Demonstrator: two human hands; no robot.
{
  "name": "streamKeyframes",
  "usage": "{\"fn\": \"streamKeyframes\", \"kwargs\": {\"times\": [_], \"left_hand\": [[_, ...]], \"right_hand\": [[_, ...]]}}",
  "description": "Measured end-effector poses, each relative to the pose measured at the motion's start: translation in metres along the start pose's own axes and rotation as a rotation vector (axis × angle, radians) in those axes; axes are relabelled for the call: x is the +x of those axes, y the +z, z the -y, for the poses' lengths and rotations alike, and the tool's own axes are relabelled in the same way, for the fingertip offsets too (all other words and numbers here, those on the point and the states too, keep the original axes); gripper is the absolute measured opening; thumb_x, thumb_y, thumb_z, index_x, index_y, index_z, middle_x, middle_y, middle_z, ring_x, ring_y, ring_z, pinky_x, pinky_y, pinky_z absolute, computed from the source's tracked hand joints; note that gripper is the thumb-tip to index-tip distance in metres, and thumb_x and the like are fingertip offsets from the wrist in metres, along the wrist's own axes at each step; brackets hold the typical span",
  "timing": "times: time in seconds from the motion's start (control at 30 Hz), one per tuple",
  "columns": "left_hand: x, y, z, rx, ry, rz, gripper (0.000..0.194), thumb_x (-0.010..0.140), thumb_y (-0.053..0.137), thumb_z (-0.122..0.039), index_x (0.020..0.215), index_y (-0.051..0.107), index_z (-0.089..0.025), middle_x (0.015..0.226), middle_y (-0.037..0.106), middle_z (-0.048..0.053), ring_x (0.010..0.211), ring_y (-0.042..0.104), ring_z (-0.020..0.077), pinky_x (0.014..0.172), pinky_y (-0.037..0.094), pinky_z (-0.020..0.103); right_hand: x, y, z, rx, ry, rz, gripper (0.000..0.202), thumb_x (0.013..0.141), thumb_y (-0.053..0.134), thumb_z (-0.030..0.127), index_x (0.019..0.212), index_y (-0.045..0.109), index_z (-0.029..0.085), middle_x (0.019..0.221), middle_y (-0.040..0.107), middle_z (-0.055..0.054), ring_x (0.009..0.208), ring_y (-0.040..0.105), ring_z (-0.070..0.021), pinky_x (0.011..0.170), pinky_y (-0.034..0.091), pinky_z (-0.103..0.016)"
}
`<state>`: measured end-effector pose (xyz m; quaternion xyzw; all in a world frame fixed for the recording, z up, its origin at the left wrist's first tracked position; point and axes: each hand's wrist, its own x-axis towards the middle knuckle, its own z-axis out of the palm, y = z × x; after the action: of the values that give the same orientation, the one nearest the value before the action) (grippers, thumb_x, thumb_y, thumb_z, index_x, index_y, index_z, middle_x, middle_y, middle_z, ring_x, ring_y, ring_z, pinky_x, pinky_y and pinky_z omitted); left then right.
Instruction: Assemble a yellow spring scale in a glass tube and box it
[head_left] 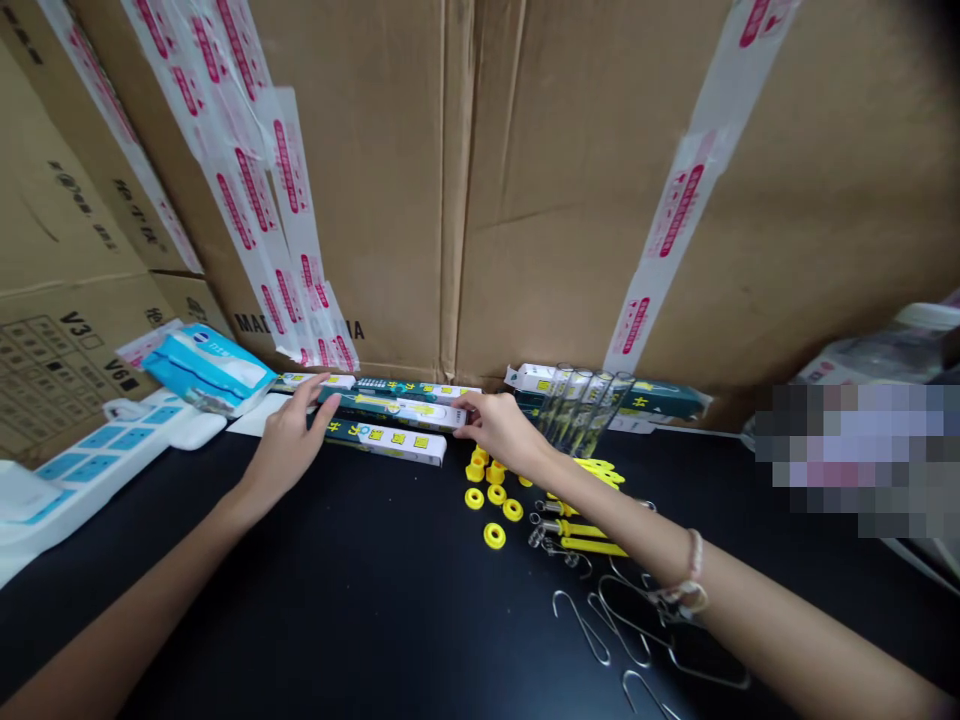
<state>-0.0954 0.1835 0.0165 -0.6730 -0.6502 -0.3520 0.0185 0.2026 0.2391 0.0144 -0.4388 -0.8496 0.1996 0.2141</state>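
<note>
A narrow printed cardboard box [397, 407] lies lengthwise between my hands. The fingers of my right hand [495, 428] pinch its right end. At its left end, my left hand [292, 430] has its thumb and fingers curved around it. A similar box [386, 441] lies just in front on the black table, and another box [442, 391] sits behind. Yellow plastic rings [494, 536] and small yellow caps [475, 466] lie near my right hand. Beyond my right forearm stand several clear tubes [589, 405].
Metal hooks [581, 625] and yellow rods with springs [592, 545] lie under and near my right forearm. More boxes [660, 398] rest against the cardboard wall [570, 200]. To the left are a blue packet [210, 365] and a white power strip [97, 460].
</note>
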Motion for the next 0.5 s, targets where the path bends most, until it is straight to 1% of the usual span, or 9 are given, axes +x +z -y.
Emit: {"fn": "streamKeyframes", "kwargs": {"times": [0.07,0.1,0.17,0.23,0.27,0.3,0.37,0.4,0.5], "left_hand": [[-0.002,0.002,0.000,0.088,0.040,0.039,0.051,0.104,0.037,-0.050,0.138,0.059,-0.020,0.135,0.067,0.017,0.130,0.058,0.0359,0.107,0.045,0.059],[-0.004,0.003,-0.001,0.133,0.064,0.053,0.049,0.105,0.035,-0.049,0.135,0.064,-0.023,0.142,0.062,0.017,0.134,0.053,0.0386,0.107,0.043,0.063],[-0.009,0.004,-0.007,0.216,0.125,0.069,0.044,0.106,0.037,-0.047,0.132,0.068,-0.031,0.158,0.046,0.015,0.143,0.039,0.0449,0.107,0.037,0.071],[-0.015,0.006,-0.017,0.275,0.214,0.106,0.038,0.103,0.047,-0.046,0.135,0.065,-0.040,0.164,0.037,0.011,0.149,0.028,0.0464,0.109,0.034,0.070],[-0.019,0.008,-0.021,0.300,0.256,0.125,0.038,0.102,0.050,-0.046,0.138,0.062,-0.042,0.166,0.035,0.010,0.151,0.024,0.0460,0.111,0.031,0.070],[-0.023,0.011,-0.026,0.324,0.289,0.142,0.041,0.100,0.054,-0.047,0.142,0.059,-0.043,0.166,0.033,0.011,0.152,0.021,0.0471,0.113,0.026,0.073],[-0.029,0.019,-0.033,0.361,0.344,0.178,0.052,0.096,0.061,-0.050,0.147,0.054,-0.040,0.166,0.033,0.014,0.153,0.019,0.0486,0.113,0.021,0.077],[-0.032,0.023,-0.035,0.375,0.363,0.189,0.056,0.097,0.060,-0.051,0.150,0.050,-0.035,0.164,0.036,0.016,0.153,0.021,0.0475,0.113,0.021,0.077],[-0.037,0.033,-0.038,0.409,0.390,0.196,0.054,0.102,0.052,-0.046,0.153,0.047,-0.028,0.161,0.041,0.020,0.150,0.031,0.0448,0.113,0.021,0.078]], "right_hand": [[0.000,0.001,0.001,-0.014,0.004,0.031,0.035,0.099,0.065,0.033,0.130,0.061,0.018,0.130,0.064,-0.010,0.108,0.068,-0.0257,0.089,0.059,-0.047],[0.000,0.001,0.002,-0.023,-0.001,0.047,0.035,0.099,0.065,0.033,0.130,0.061,0.018,0.130,0.064,-0.010,0.108,0.068,-0.0256,0.089,0.059,-0.047],[-0.001,-0.003,0.004,-0.048,-0.021,0.079,0.034,0.099,0.065,0.033,0.130,0.061,0.018,0.130,0.064,-0.010,0.108,0.068,-0.0255,0.089,0.059,-0.046],[-0.003,-0.007,0.007,-0.085,-0.051,0.097,0.034,0.099,0.065,0.032,0.130,0.061,0.019,0.131,0.064,-0.010,0.107,0.068,-0.0254,0.089,0.059,-0.046],[-0.003,-0.010,0.008,-0.109,-0.064,0.094,0.034,0.099,0.065,0.032,0.130,0.062,0.019,0.131,0.064,-0.010,0.107,0.068,-0.0252,0.089,0.059,-0.046],[-0.004,-0.012,0.010,-0.138,-0.074,0.081,0.033,0.099,0.065,0.032,0.129,0.062,0.019,0.131,0.064,-0.010,0.107,0.068,-0.0251,0.089,0.059,-0.046],[-0.003,-0.016,0.012,-0.211,-0.079,0.028,0.033,0.099,0.064,0.033,0.129,0.062,0.019,0.131,0.064,-0.010,0.108,0.068,-0.0251,0.089,0.059,-0.046],[-0.002,-0.017,0.013,-0.252,-0.077,-0.002,0.033,0.099,0.064,0.033,0.129,0.062,0.019,0.131,0.064,-0.010,0.108,0.068,-0.0252,0.090,0.058,-0.046],[0.004,-0.017,0.013,-0.380,-0.066,-0.064,0.034,0.099,0.065,0.033,0.130,0.061,0.018,0.131,0.064,-0.011,0.108,0.068,-0.0256,0.090,0.058,-0.047]]}}
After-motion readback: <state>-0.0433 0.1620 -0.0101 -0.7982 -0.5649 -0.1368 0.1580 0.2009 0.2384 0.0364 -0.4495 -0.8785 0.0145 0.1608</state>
